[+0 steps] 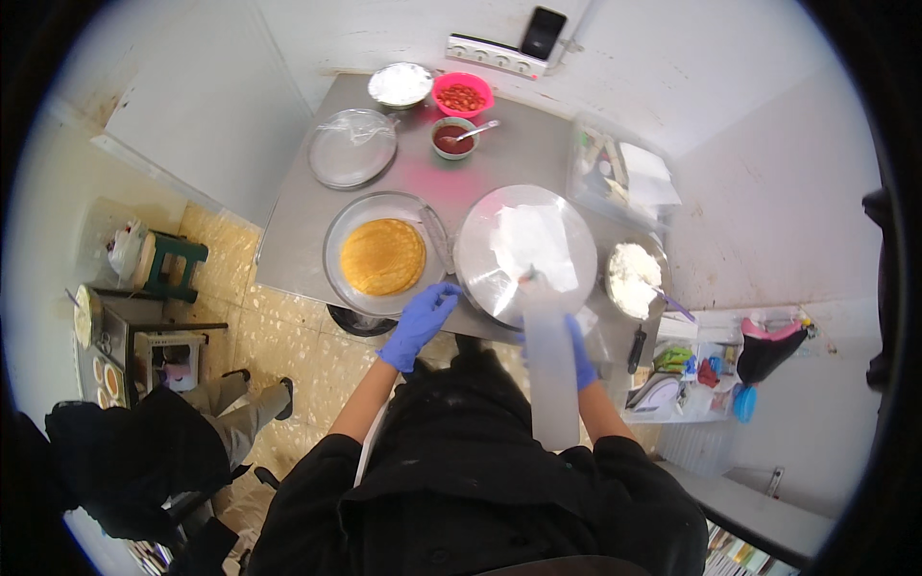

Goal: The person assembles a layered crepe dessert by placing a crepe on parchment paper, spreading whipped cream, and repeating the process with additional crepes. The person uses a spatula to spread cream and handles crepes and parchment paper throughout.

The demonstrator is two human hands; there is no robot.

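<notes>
Leaning over the counter (288, 240), you have the round disc (477, 254) straight in front of you, with a white patch (528, 235) at its middle, though film, paper or cream cannot be told. Your right hand (580, 355) is at the disc's near edge, partly covered by a long whitish strip (552, 384); its fingers are hidden, so you cannot be said for certain to grip it. Your left hand (420, 324) is just left of the disc's near edge, fingers half curled, and whether they pinch anything cannot be told. Your golden round (382, 256) lies on a tray (376, 205) left of the disc, with a long spatula (435, 235) between round and disc. Your work looks early: the white patch is on the disc, the golden round is not. White food (634, 276) right of the disc, and red pieces (460, 98) and dark sauce (448, 139) beyond it, all remain in bowls
</notes>
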